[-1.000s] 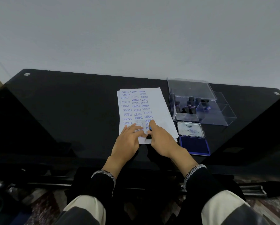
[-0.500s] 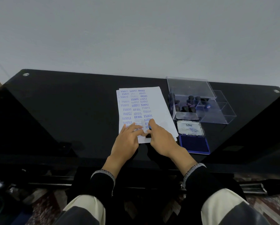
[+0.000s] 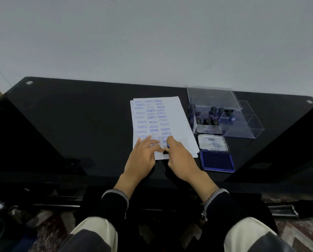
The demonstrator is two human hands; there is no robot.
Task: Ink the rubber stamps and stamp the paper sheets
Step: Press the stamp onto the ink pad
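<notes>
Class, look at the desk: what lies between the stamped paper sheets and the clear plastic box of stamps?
In the head view, only bare black desk top lies between the paper sheets and the clear box.

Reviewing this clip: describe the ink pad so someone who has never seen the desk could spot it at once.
Start at the black glass table and find the white stamped paper sheets near its middle. Right of the sheets, nearer the person than the clear plastic stamp box, lies the ink pad. It alone is a flat blue tray, with its labelled lid open behind it.
</notes>
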